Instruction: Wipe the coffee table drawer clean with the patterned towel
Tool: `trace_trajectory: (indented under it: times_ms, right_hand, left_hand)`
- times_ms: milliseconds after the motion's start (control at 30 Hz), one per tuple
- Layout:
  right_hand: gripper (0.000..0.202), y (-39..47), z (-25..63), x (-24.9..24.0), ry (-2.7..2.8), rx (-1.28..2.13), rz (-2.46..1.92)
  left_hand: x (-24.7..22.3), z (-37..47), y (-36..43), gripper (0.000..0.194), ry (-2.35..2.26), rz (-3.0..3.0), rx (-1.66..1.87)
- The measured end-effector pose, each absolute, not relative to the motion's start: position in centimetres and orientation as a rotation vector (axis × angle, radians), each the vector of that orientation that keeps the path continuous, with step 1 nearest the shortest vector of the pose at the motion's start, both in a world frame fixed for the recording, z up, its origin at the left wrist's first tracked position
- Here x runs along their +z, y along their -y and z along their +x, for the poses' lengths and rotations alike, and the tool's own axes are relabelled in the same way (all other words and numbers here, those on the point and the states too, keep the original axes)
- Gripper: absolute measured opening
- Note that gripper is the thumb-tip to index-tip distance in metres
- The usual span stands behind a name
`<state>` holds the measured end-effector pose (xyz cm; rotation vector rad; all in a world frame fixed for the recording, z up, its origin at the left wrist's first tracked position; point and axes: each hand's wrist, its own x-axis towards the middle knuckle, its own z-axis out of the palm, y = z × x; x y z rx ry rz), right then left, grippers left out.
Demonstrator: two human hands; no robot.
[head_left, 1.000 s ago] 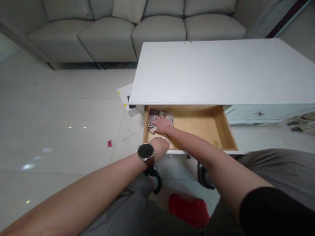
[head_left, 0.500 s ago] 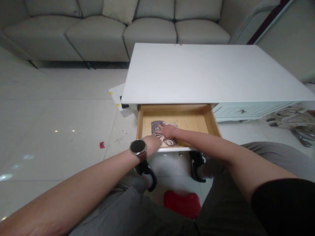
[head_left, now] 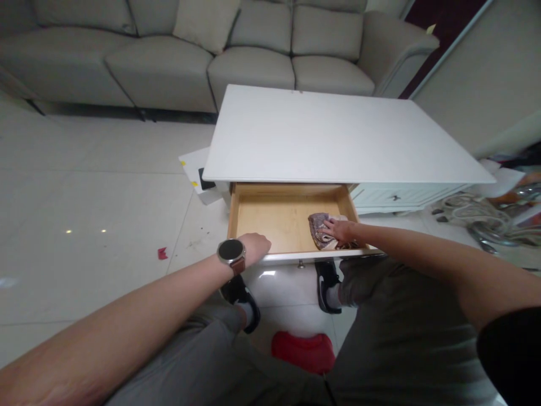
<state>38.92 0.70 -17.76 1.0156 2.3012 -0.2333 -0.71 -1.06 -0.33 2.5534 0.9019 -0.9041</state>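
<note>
A shallow wooden drawer [head_left: 270, 217] stands pulled out from the white coffee table [head_left: 329, 135]. On its front edge, left of the knob, rests my left hand [head_left: 256, 247], with a watch on the wrist; its fingers curl over the drawer front and are partly hidden. Inside the drawer, towards the front right corner, lies a crumpled purple-grey and beige cloth [head_left: 318, 228]. My right hand [head_left: 341, 230] presses down on this cloth from above, fingers spread flat across it. Part of the cloth is hidden beneath the palm.
Behind the table runs a grey sofa [head_left: 156, 73]. A white box [head_left: 196, 163] sits on the floor at the table's left. Below me is a red object [head_left: 303, 351] between my legs. Coiled hoses or cables [head_left: 460, 208] lie at the right. A red scrap [head_left: 162, 254] is on the tiles.
My right hand has slid the cloth from the drawer's left-middle to its front right. My left hand is now apart from the cloth, on the drawer front. The view has shifted slightly.
</note>
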Motion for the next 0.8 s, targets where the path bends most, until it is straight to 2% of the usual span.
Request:
trace_trajectory:
  times_ms: [100, 233, 467, 633, 800]
  right_hand:
    - [0.1, -1.5, 39.0, -17.5, -2.222, -0.285, 1.051]
    - [0.083, -4.2, 38.2, -16.7, -2.138, -0.223, 1.243]
    - [0.068, -7.5, 35.9, -16.7, -2.04, -0.099, 1.72]
    - [0.069, -7.5, 33.0, -16.6, -2.158, -0.148, 1.668]
    - [0.073, -9.1, 24.9, -16.5, -2.34, -0.185, 1.54]
  left_hand:
    - [0.5, -0.3, 1.1, 0.022, -0.924, 2.51, -0.894]
    - [0.0, -0.2, 1.0, 0.025, -1.005, 2.471, -0.851]
    - [-1.0, -1.0, 0.8, 0.029, -0.961, 2.546, -0.771]
    - [-0.9, -1.1, 0.9, 0.031, -0.957, 2.585, -0.765]
    - [-0.6, -0.8, 1.1, 0.033, -0.981, 2.568, -0.798]
